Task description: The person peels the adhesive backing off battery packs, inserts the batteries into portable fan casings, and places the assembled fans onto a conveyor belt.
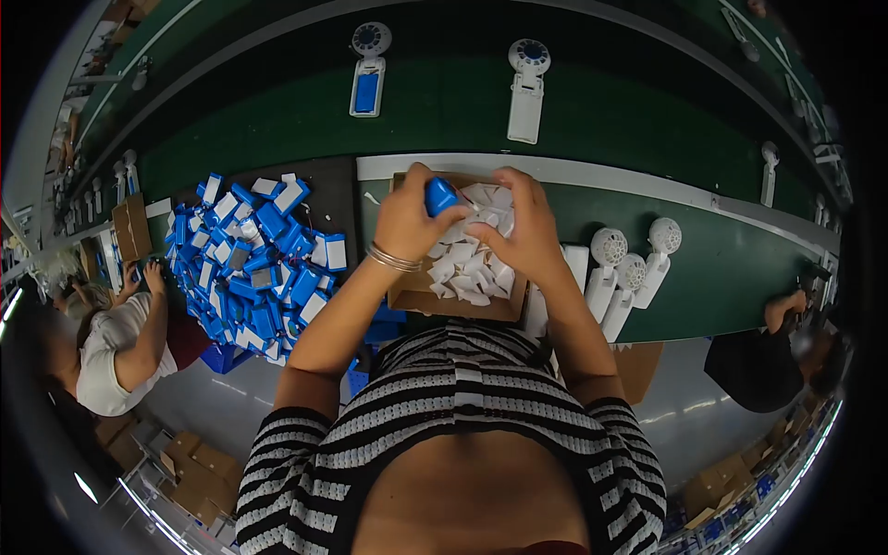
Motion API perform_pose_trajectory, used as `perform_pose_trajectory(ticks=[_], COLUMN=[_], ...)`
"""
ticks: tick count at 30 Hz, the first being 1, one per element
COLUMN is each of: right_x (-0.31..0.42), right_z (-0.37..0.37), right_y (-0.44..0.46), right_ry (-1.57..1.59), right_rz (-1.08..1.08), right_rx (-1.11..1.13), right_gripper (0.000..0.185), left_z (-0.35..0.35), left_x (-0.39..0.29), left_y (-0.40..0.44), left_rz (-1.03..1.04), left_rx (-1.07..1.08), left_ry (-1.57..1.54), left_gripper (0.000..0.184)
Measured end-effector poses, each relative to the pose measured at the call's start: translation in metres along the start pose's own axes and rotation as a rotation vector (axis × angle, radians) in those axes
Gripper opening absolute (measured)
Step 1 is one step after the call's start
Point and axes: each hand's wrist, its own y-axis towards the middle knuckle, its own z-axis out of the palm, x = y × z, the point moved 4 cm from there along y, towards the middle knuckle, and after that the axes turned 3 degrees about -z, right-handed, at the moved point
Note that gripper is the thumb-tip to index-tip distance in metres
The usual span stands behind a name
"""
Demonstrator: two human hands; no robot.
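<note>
My left hand (413, 215) is closed around a blue battery pack (441, 196), held over the left side of an open cardboard box (430, 303). Many small white pieces (472, 268) fill the box. My right hand (524, 222) is over the box's right side, thumb and forefinger apart and curved above the white pieces. Nothing can be made out between its fingers. To the left lies a big heap of blue battery packs (264, 222), several with white pads on them.
Several white handheld fans (609, 248) lie right of the box. On the green conveyor belt (444, 106) are a fan with a blue pack inside (367, 91) and another white fan (525, 102). Co-workers sit left (129, 347) and right (758, 370).
</note>
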Motion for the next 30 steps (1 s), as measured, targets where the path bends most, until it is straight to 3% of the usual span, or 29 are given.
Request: perform_pose_trajectory(ticks=[2, 3, 4, 6, 8, 10, 14, 16, 18, 20, 23, 27, 30], right_x=[-0.024, -0.04, -0.046, -0.062, -0.073, -0.077, -0.075, -0.072, -0.064, -0.027, 0.016, 0.045, 0.041], right_z=[0.025, 0.028, 0.02, -0.012, -0.037, -0.048, -0.053, -0.054, -0.052, -0.056, -0.024, -0.003, 0.009], right_y=[-0.002, -0.006, -0.008, -0.014, -0.022, -0.029, -0.038, -0.034, -0.011, 0.026, 0.051, 0.051, 0.054], right_ry=[0.908, 0.939, 0.937, 0.493, 0.661, 0.711, 0.72, 0.712, 0.711, 0.283, 0.072, 0.058, 0.137], right_rz=[0.48, 0.439, 0.438, 0.282, 0.326, 0.31, 0.306, 0.283, 0.262, -0.087, -0.292, -0.382, -0.178], right_rx=[0.162, -0.009, -0.01, -0.242, -0.387, -0.413, -0.386, -0.425, -0.458, -0.424, -0.25, -0.257, -0.236], right_gripper=[0.032, 0.03, 0.03, 0.031, 0.033, 0.034, 0.024, 0.016, 0.015, 0.017, 0.02, 0.023, 0.032], left_z=[0.022, 0.03, 0.035, 0.051, 0.059, 0.086, 0.124, 0.125, 0.078, 0.042, 0.02, -0.001, -0.002], left_x=[-0.022, -0.023, -0.021, -0.016, -0.008, -0.002, 0.022, 0.026, -0.023, -0.044, -0.035, -0.016, -0.008], left_y=[0.001, 0.009, 0.019, 0.047, 0.098, 0.147, 0.185, 0.172, 0.125, 0.087, 0.062, 0.041, 0.028], left_rz=[0.134, 0.076, 0.078, 0.126, 0.006, -0.215, -0.314, -0.27, -0.29, -0.334, -0.22, -0.256, -0.228], left_rx=[0.035, 0.197, 0.196, 0.193, -0.167, -0.051, 0.179, 0.291, 0.308, 0.155, 0.139, 0.095, 0.046], left_ry=[0.093, 0.1, 0.099, -0.463, -0.203, 0.192, 0.177, -0.637, -0.696, -1.104, -1.337, -1.367, -1.429], left_gripper=[0.056, 0.066, 0.066, 0.078, 0.087, 0.079, 0.069, 0.057, 0.047, 0.047, 0.061, 0.07, 0.067])
